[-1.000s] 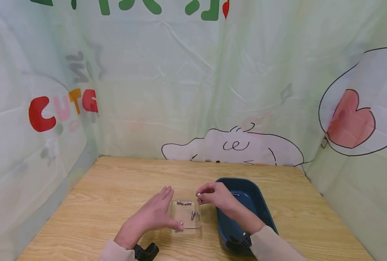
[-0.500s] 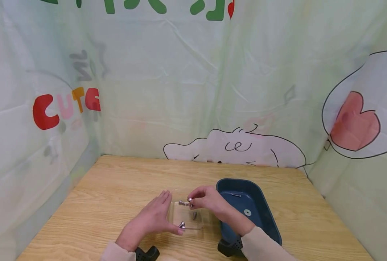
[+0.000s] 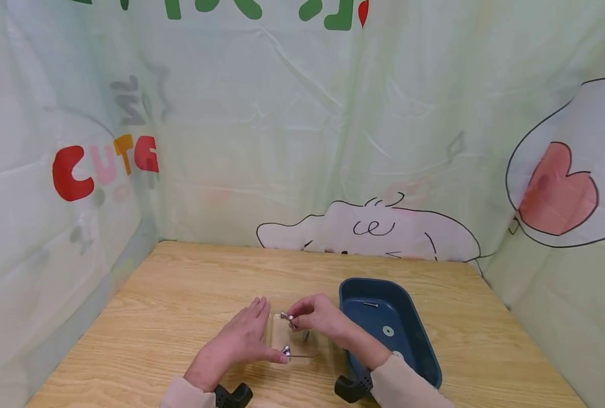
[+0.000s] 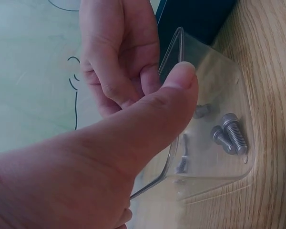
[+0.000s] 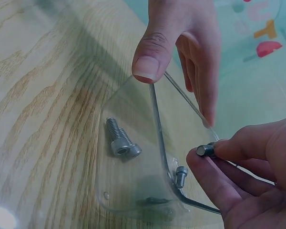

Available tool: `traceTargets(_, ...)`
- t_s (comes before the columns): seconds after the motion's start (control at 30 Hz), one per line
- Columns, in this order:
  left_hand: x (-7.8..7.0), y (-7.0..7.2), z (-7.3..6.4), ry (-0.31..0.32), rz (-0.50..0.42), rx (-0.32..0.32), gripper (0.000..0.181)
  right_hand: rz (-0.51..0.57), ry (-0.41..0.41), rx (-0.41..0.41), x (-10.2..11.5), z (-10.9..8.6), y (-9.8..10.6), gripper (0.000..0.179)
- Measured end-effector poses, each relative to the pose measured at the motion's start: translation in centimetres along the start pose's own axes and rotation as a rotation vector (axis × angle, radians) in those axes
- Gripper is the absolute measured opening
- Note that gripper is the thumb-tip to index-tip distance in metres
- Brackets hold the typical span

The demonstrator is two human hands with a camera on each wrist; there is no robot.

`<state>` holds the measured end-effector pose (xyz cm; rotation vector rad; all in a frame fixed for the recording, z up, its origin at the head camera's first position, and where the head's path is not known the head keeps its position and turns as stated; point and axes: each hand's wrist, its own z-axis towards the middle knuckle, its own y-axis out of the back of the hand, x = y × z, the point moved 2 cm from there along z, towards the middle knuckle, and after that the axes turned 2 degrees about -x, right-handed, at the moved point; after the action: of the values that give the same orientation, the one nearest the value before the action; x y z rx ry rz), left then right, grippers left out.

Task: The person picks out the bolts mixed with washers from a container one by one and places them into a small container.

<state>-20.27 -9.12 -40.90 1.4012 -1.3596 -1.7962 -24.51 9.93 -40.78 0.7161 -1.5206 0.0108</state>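
Observation:
A clear plastic box (image 3: 288,335) stands on the wooden table, with several metal socket-head bolts lying inside. Two of these bolts (image 5: 115,136) lie side by side on its floor, also seen in the left wrist view (image 4: 235,133). My left hand (image 3: 238,338) rests against the box, thumb over the near rim and straight fingers along the left outer wall. Between thumb and fingertips, my right hand (image 3: 320,319) pinches a short bolt (image 5: 206,150) over the box opening, at its far right part. The pinched bolt is hidden in the left wrist view.
A dark blue tray (image 3: 418,320) stands to the right of the box, partly behind my right forearm. Inside it lie a thin screw (image 3: 371,305) and pale round washers (image 3: 388,331). A printed curtain (image 3: 220,141) hangs behind the table's back edge.
My right hand has moved left from the box's right edge to above its interior, with the bolt still pinched. My left hand has stayed at the box.

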Motion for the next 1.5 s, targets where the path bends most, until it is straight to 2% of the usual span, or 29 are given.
traceTargets(0.33,-0.1,0.0,0.0,0.016,0.004,0.017,0.12,-0.072,0.01,0.023,0.2,-0.2,-0.2,0.022)
traceTargets(0.63,-0.1,-0.1,0.2,0.03,0.007,0.026,0.121,0.001,-0.002,0.036,0.1,-0.4,0.4,0.025)
traceTargets(0.8,0.0,-0.3,0.2,0.03,0.003,0.024,0.121,0.061,-0.016,0.031,-0.2,-0.5,1.4,0.028)
traceTargets(1.0,0.0,-0.1,0.2,0.03,-0.032,0.015,0.122,0.113,0.009,0.003,-0.5,-0.8,3.0,0.028)
traceTargets(1.3,-0.9,0.4,0.7,0.018,-0.062,-0.007,0.117,0.19,0.023,-0.043,-0.9,-2.1,5.5,0.031)
traceTargets(1.5,-2.0,0.5,1.2,-0.026,-0.06,-0.022,0.115,0.207,0.006,-0.075,-1.0,-2.5,6.7,0.033)
